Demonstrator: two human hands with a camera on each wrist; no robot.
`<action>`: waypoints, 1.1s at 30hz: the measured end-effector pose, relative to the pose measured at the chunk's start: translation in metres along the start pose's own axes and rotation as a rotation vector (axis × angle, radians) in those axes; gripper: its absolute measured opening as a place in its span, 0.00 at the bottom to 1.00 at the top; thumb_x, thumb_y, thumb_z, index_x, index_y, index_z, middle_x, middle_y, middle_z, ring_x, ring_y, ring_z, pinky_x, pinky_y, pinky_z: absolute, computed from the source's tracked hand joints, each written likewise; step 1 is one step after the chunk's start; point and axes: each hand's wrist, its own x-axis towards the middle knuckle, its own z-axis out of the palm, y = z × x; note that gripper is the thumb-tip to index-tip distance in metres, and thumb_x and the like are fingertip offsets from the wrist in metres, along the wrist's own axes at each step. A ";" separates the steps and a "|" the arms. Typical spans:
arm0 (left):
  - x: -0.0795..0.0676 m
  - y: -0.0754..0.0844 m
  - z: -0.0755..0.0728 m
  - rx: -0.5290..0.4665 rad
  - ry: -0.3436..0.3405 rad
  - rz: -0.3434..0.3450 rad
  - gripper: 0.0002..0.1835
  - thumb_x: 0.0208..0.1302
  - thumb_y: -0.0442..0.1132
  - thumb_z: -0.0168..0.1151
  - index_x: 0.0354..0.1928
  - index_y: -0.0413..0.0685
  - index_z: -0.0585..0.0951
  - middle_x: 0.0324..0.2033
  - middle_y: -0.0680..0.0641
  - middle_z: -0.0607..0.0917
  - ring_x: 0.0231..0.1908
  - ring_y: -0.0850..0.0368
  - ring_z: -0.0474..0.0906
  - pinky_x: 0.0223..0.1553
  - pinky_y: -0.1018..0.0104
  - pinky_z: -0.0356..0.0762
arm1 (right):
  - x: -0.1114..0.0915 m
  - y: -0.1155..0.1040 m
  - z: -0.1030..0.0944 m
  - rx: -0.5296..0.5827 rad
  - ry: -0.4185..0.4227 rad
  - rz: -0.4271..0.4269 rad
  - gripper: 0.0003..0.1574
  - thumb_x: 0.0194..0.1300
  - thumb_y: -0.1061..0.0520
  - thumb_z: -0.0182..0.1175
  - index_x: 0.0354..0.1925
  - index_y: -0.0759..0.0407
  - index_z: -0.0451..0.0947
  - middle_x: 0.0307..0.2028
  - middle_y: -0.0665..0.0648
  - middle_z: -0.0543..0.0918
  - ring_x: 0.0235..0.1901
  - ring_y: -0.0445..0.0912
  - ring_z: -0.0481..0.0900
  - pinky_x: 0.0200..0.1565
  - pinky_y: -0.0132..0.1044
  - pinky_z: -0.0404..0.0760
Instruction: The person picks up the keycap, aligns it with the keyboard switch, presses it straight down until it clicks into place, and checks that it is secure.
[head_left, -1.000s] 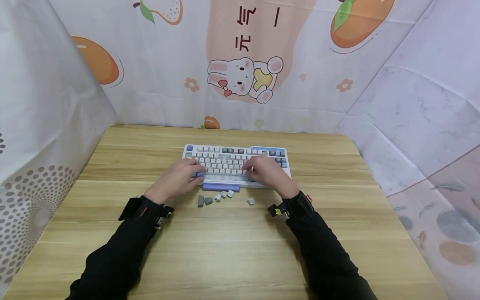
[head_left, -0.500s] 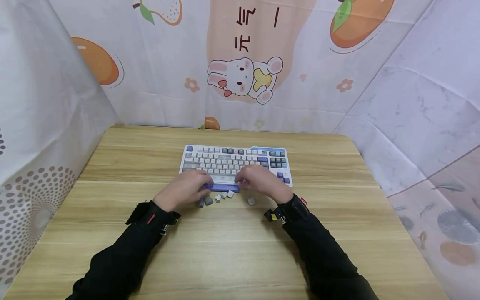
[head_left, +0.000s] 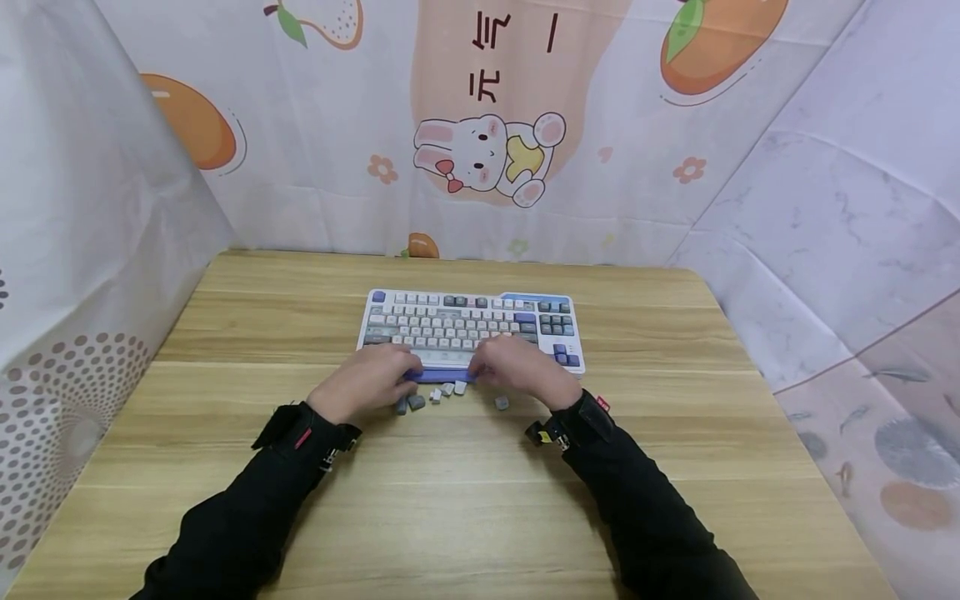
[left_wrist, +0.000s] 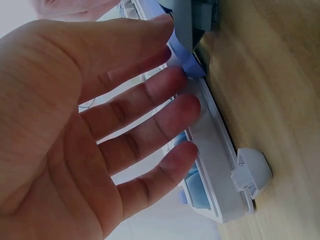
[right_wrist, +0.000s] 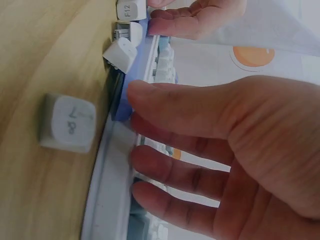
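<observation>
A white keyboard [head_left: 450,321] with white, grey and purple keycaps lies on the table. Along its front edge is a long purple spacebar keycap [head_left: 442,376]. My left hand [head_left: 365,379] pinches the left end of this spacebar between thumb and index finger, its other fingers spread by the keyboard's front edge [left_wrist: 212,145]. At the opposite end, my right hand [head_left: 521,367] pinches the spacebar, thumb [right_wrist: 142,95] on its near side. Several loose keycaps lie just in front, among them a grey one [head_left: 416,402] and a white one [head_left: 460,388].
A lone pale keycap [right_wrist: 70,122] lies apart on the wooden table [head_left: 450,500], near my right hand. Another loose keycap [left_wrist: 254,170] sits by the keyboard's edge in the left wrist view. A printed curtain [head_left: 315,200] hangs behind the table.
Both hands have come off the keyboard's keys and drawn back toward me, to the two ends of the purple spacebar. In the last half second the right fingers closed in slightly on its end.
</observation>
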 end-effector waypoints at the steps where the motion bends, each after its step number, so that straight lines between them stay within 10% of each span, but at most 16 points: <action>1: 0.000 0.000 0.000 -0.001 -0.002 0.000 0.05 0.67 0.39 0.69 0.41 0.47 0.88 0.35 0.52 0.82 0.32 0.59 0.72 0.37 0.62 0.73 | 0.000 0.000 0.000 -0.003 -0.007 -0.001 0.07 0.64 0.61 0.71 0.41 0.54 0.91 0.38 0.48 0.89 0.39 0.41 0.85 0.43 0.33 0.82; 33: 0.003 -0.002 0.005 -0.068 0.017 0.034 0.02 0.66 0.35 0.69 0.39 0.46 0.85 0.29 0.56 0.81 0.28 0.61 0.72 0.34 0.64 0.73 | 0.004 0.000 0.008 0.030 -0.052 0.009 0.10 0.60 0.58 0.74 0.40 0.49 0.84 0.34 0.44 0.85 0.34 0.38 0.81 0.39 0.34 0.79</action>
